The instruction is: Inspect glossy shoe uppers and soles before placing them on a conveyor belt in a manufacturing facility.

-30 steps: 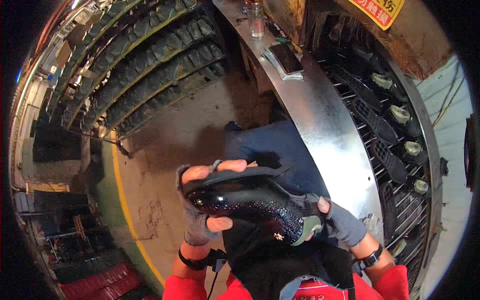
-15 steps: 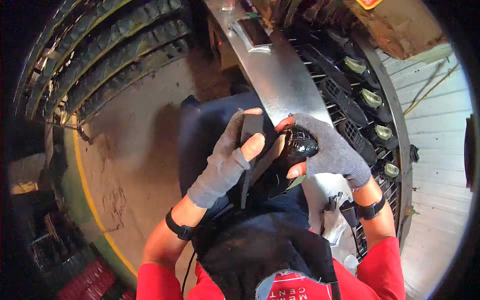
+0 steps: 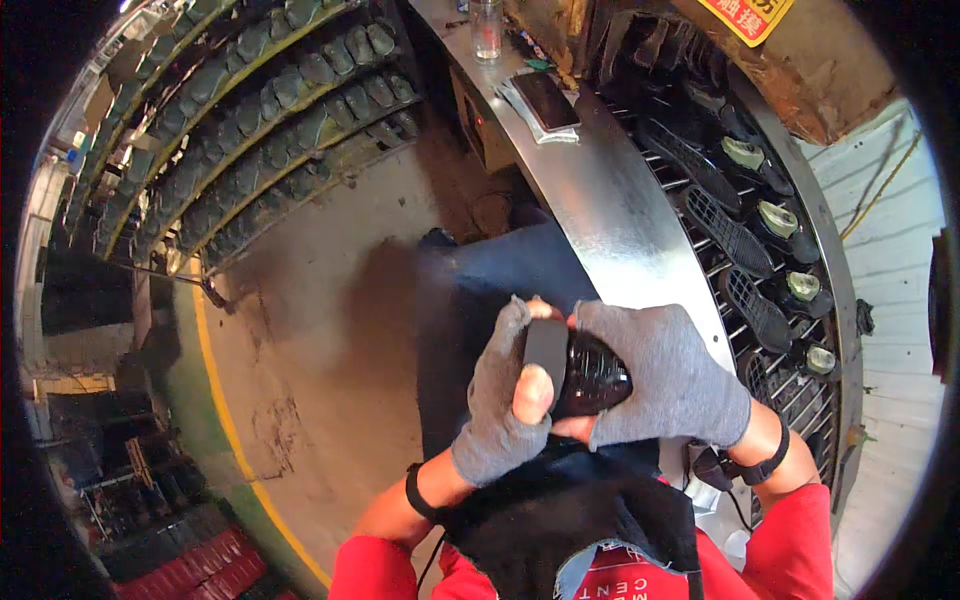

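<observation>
Glossy black rounded shoe upper (image 3: pixel 602 380) is sitting against matte dark-grey flat sole (image 3: pixel 546 346), grey-gloved left hand (image 3: pixel 497 396) is clamping fingers on sole, grey-gloved right hand (image 3: pixel 665 370) is clamping fingers around upper, silver metal bench (image 3: pixel 625 220) is lying beyond.

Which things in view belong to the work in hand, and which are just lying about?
In the work:
- dark sole, in the left hand
- glossy black shoe, in the right hand
- probably the black soles on the rack

Lying about, seemingly:
- dark phone
- clear glass
</observation>
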Available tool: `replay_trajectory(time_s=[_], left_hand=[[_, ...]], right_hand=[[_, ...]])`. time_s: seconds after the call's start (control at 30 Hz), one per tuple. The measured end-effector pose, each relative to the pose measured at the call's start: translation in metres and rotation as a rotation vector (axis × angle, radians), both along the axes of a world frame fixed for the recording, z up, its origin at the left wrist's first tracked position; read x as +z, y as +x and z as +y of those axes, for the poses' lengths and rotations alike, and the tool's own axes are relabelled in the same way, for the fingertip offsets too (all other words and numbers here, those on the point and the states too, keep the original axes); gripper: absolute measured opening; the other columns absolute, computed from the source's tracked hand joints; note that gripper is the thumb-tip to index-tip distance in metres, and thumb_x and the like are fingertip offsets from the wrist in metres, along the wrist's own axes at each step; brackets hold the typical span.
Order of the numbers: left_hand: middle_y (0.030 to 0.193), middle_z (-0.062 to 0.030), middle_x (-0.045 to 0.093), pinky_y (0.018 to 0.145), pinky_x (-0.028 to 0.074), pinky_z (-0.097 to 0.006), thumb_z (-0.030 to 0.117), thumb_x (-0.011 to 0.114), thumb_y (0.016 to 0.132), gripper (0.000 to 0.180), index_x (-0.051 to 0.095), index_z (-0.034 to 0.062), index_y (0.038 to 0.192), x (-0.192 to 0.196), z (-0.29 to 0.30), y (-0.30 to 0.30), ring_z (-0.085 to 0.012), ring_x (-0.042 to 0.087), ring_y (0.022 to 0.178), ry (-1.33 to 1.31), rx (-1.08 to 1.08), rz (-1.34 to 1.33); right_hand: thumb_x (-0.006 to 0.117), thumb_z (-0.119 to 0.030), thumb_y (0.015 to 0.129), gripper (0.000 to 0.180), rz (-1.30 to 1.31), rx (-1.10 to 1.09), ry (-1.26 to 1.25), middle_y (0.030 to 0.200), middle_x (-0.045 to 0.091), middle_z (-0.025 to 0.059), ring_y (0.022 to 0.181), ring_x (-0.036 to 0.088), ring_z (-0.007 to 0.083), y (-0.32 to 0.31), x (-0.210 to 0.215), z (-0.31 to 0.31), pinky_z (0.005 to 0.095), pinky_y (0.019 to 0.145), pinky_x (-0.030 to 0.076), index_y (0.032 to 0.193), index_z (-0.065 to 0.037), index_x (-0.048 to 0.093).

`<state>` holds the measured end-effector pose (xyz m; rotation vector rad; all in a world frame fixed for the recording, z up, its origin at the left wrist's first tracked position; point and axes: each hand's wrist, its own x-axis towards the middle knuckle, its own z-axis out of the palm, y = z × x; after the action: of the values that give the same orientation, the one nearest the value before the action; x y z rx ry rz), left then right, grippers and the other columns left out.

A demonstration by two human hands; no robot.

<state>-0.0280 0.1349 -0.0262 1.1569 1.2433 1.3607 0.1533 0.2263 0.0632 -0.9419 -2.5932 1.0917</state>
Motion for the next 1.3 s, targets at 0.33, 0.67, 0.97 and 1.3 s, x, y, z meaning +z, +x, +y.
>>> replay_trajectory(time_s=[0.33,0.67,0.97,1.3], left_hand=[[0.131,-0.0206,0.062,0.106,0.048,-0.04,0.032,0.053,0.11,0.055,0.044,-0.0061,0.149,0.009,-0.018,-0.022,-0.0251,0.062,0.116,0.094,-0.246,-0.191],[0.083,-0.0026,0.055,0.078,0.044,-0.031,0.036,0.047,0.112,0.042,0.056,0.0028,0.086,0.027,0.009,0.002,-0.0137,0.052,0.082,-0.134,-0.15,-0.293],[0.095,-0.0162,0.062,0.08,0.048,-0.043,0.017,0.051,0.107,0.026,0.061,-0.0019,0.092,0.022,-0.015,0.002,-0.034,0.059,0.087,0.215,-0.189,-0.193],[0.101,-0.0074,0.064,0.09,0.049,-0.037,0.036,0.046,0.111,0.039,0.061,0.0006,0.105,0.02,-0.004,-0.023,-0.0193,0.062,0.102,-0.062,-0.146,-0.234]], right_hand=[[0.093,-0.058,0.064,0.078,0.242,0.015,0.137,0.113,0.066,0.0169,0.103,0.068,0.039,0.018,-0.018,-0.033,0.048,0.095,0.055,0.119,-0.008,0.07],[0.103,-0.037,0.055,0.054,0.357,-0.071,0.101,0.104,0.063,0.0107,0.095,0.063,0.0314,0.018,-0.02,-0.049,0.0427,0.079,0.053,0.094,-0.014,0.074],[0.104,-0.038,0.056,0.048,0.517,0.015,0.01,0.097,0.066,0.0051,0.089,0.063,0.0284,0.024,-0.024,-0.061,0.0428,0.075,0.047,0.089,-0.019,0.075],[0.051,-0.074,0.094,0.071,0.701,-0.128,-0.412,0.099,0.067,0.0115,0.095,0.061,0.0283,-0.003,-0.05,-0.045,0.0417,0.094,0.045,0.104,-0.005,0.066]])
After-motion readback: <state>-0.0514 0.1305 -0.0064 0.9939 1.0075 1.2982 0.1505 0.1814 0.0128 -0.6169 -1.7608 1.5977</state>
